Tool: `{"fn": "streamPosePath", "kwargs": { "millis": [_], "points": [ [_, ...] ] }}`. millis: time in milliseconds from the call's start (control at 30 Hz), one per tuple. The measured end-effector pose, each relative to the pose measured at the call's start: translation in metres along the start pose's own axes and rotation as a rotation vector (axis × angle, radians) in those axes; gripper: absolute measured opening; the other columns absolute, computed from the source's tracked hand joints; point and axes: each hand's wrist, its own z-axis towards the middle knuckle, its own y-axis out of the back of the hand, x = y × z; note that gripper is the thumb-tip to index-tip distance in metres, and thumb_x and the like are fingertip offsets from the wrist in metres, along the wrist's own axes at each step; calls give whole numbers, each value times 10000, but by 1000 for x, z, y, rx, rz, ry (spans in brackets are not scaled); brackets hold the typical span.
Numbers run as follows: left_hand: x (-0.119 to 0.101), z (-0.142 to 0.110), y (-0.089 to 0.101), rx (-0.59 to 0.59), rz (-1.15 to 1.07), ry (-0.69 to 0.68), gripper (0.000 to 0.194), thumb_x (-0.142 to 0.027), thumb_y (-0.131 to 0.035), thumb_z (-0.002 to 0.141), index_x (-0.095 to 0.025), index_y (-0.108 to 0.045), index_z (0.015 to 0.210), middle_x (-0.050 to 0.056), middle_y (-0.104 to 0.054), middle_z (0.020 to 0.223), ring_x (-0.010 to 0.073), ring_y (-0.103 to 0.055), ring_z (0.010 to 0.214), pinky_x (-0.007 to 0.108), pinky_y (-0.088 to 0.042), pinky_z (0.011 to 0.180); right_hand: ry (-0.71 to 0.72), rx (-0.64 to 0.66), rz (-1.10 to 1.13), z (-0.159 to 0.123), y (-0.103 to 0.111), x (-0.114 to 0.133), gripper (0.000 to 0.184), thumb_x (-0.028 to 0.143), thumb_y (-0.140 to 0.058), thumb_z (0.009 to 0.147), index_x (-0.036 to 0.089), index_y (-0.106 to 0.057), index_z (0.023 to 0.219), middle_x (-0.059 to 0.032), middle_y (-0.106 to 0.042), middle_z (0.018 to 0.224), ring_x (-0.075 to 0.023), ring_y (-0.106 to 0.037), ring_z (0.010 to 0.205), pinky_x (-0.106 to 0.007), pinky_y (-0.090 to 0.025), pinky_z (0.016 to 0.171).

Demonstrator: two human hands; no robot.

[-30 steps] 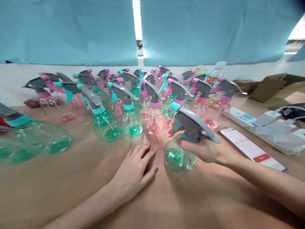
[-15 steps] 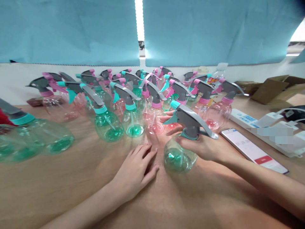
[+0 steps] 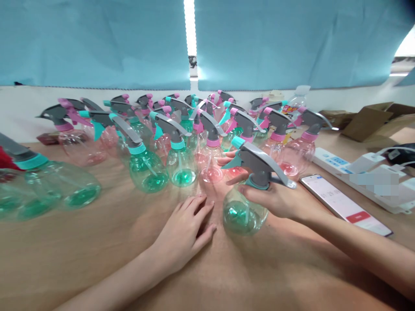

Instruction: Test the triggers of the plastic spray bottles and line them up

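My right hand is around the neck of a green spray bottle with a grey head and turquoise trigger. The thumb lies across the near side of the neck, while the other fingers reach past the far side, partly hidden by the head. The bottle stands slightly tilted at the table. Just left of it, my left hand rests palm down on the wood, fingers loosely stretched and holding nothing. Beyond my hands stand a turquoise-collared green spray bottle and a pink one.
Several more pink and green spray bottles crowd the back of the table. Green bottles stand at the left. On the right lie a phone, a white power strip with plugs, and an open cardboard box.
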Motion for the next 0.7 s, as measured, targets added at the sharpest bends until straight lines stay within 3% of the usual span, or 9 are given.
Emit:
{"fn": "streamPosePath", "kwargs": {
  "millis": [233, 433, 700],
  "points": [
    [1, 0, 1, 1, -12, 1, 387, -340, -450, 960, -167, -498, 1303, 146, -500, 1334, 311, -452, 1219, 487, -416, 963, 35, -15, -35, 0, 2, 0, 225, 250, -649, 715, 306, -620, 931, 26, -584, 610, -223, -617, 691, -340, -499, 604],
    [-1, 0, 1, 6, -5, -1, 387, -321, -466, 957, -145, -503, 1299, 154, -501, 1325, 308, -448, 1219, 483, -414, 970, 12, -23, -15, -1, -1, -2, 363, 265, -623, 719, 335, -602, 1074, 42, -582, 616, -191, -580, 602, -305, -455, 512],
    [0, 1, 1, 15, -6, 4, 396, -323, -479, 955, -135, -510, 1302, 156, -500, 1321, 309, -446, 1218, 481, -406, 979, 28, 4, 80, 2, -4, 3, 267, 227, -607, 719, 272, -620, 982, 23, -589, 619, -208, -608, 693, -328, -504, 615]
  ]
}}
